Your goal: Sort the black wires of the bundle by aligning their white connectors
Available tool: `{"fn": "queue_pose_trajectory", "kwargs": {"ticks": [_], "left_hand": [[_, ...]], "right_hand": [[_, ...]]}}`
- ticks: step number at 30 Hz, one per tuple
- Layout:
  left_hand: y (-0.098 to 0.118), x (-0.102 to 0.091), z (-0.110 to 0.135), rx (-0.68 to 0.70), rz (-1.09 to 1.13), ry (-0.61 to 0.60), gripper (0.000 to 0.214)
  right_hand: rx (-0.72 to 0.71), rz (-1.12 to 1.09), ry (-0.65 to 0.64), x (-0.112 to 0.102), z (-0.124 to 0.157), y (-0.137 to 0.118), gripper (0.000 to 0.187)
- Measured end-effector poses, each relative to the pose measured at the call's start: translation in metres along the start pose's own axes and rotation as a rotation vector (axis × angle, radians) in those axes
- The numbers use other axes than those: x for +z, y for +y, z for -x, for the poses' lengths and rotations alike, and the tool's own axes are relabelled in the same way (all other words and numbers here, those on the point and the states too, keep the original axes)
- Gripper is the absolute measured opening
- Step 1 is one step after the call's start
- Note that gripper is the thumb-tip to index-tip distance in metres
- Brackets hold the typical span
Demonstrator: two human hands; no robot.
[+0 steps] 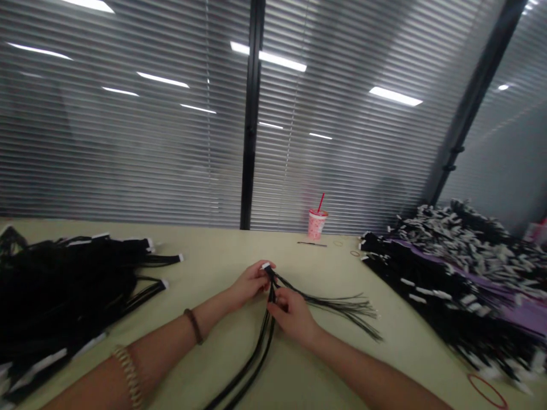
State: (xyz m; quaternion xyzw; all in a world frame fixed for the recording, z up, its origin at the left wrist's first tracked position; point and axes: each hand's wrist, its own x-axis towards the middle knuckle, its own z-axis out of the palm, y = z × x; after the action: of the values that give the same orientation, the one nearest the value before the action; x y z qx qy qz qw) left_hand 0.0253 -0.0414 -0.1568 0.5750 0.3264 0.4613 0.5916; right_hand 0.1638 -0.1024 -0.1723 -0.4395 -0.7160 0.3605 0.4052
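Note:
In the middle of the table a black wire harness (272,285) with a white connector (266,266) at its top end is in both hands. My left hand (251,282) is closed round the wires just below that connector. Lower down, my right hand (293,313) pinches the black wires between thumb and fingers. Some wires run down toward the front edge; others fan out to the right in loose wire ends (356,310). The exact fingertip contact is partly hidden.
A heap of black harnesses (77,285) covers the left side of the table (205,250). More harnesses (410,279) with white connectors pile up at the right on purple material. A pink cup (316,225) with a straw, a thin pen-like tool (311,244) and a red rubber band (487,390) also lie about.

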Motion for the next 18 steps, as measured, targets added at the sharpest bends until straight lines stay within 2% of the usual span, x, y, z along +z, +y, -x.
{"fn": "queue_pose_trajectory", "kwargs": {"ticks": [4,8,18], "left_hand": [[0.0012,0.0034,-0.0005,-0.016,-0.037,0.044,0.026],[0.0025,0.0041,-0.0010,-0.033,-0.072,0.072,0.028],[0.0050,0.0010,-0.0016,-0.091,-0.118,0.089,0.034]], "right_hand": [[0.035,-0.022,0.048,-0.0009,-0.0048,0.0027,0.011],[0.053,-0.028,0.102,-0.0029,-0.0059,0.0023,0.018],[0.101,-0.125,0.111,-0.0037,-0.0084,0.0061,0.017]]}}
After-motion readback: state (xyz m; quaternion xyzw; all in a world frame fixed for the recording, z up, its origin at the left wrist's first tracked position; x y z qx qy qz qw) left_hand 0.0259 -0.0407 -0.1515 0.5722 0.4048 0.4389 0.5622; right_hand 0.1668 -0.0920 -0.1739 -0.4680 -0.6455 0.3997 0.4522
